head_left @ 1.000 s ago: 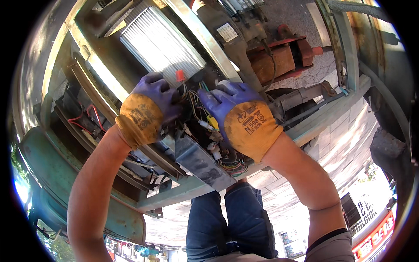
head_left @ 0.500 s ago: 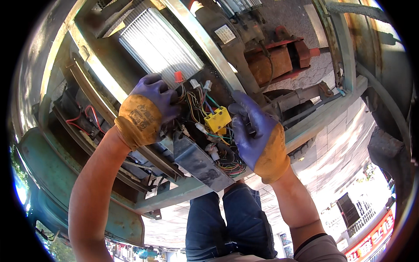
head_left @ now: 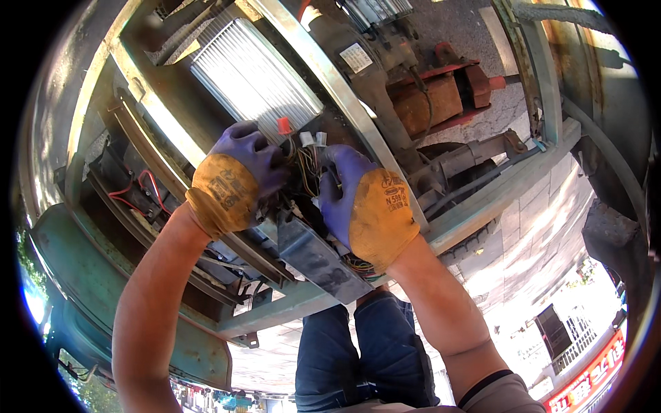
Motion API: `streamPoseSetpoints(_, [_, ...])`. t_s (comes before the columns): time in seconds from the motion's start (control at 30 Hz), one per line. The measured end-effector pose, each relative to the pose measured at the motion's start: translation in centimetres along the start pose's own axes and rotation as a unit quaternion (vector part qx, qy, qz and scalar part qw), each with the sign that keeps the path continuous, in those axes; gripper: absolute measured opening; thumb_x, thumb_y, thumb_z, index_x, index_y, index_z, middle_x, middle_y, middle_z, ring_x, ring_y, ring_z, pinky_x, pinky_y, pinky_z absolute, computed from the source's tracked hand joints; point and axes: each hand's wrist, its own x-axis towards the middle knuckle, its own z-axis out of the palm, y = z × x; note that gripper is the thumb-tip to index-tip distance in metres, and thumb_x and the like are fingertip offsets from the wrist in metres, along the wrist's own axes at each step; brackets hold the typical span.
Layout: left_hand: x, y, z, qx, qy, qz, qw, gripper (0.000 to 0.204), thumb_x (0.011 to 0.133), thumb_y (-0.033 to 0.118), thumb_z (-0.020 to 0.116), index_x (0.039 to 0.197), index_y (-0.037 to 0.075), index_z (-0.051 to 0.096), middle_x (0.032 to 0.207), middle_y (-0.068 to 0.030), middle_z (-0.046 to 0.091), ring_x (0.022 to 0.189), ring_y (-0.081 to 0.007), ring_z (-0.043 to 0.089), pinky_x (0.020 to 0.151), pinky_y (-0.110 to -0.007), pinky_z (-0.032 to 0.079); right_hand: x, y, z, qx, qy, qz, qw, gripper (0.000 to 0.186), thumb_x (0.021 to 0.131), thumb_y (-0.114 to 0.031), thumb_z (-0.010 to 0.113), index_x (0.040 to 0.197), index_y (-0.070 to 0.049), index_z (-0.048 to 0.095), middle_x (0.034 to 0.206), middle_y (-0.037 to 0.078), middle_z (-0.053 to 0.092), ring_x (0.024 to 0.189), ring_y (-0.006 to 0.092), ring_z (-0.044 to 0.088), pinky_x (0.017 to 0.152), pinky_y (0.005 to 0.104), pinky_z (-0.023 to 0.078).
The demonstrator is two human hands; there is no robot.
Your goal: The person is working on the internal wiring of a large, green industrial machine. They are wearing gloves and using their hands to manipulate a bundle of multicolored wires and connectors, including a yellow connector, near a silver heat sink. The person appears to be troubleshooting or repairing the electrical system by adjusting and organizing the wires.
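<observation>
the right gloved hand (head_left: 368, 206) has swung back left, hiding the yellow connector block. the wiring harness (head_left: 306, 169) lies between both hands, just left of the right fingertips, its length running from the white plugs (head_left: 306, 139) toward the metal bracket (head_left: 318, 258); the right hand is nearer the plugs than the left gloved hand (head_left: 237, 177). all visible fingers are curled; i cannot tell what either hand grips.
</observation>
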Motion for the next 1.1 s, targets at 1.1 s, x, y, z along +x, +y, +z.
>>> streamPoseSetpoints(1.1, [-0.5, 0.1, -1.4, -0.032, 0.043, 0.05, 0.997, 0.043, 0.056, 0.03, 0.078, 0.096, 0.016, 0.076, 0.115, -0.0095, 0.07, 0.1, -0.0354, 0.07, 0.11, -0.056, 0.052, -4.2, 3.8, -0.5, -0.104, 0.079, -0.094, 0.987, 0.084, 0.077, -0.01, 0.087, 0.155, -0.008, 0.055, 0.145, 0.021, 0.066, 0.124, 0.043, 0.069, 0.105, 0.0493, 0.056])
